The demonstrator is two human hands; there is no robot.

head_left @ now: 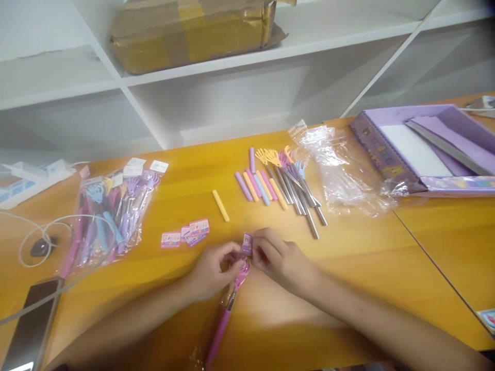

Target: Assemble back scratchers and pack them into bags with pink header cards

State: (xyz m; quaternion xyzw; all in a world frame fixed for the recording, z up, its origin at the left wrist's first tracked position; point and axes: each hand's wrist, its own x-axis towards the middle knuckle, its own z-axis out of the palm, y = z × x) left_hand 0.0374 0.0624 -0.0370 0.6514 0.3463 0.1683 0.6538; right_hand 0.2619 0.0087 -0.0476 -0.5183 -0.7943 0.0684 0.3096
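A pink back scratcher (220, 330) with a metal neck and hand-shaped head lies toward me in a clear plastic sleeve. At its head, my left hand (216, 270) is closed, pinching what looks like the sleeve's top. My right hand (280, 257) is closed on a small printed card (246, 243) just above the scratcher's head. Similar pink-and-purple cards (170, 239) lie to the left, some overlapping. Beyond my hands are a single yellow tube (220, 206), several coloured tubes (261, 188) in a row, and a pile of metal-stemmed scratchers (297, 188).
Bagged scratchers (116, 211) lie at left, near a phone (34, 324), a black mouse (42, 246) and a white cable (87, 278). Clear plastic bags (340, 170) and a purple box (386, 149) stand at right. White shelves (228, 67) with a cardboard box (193, 33) rise behind.
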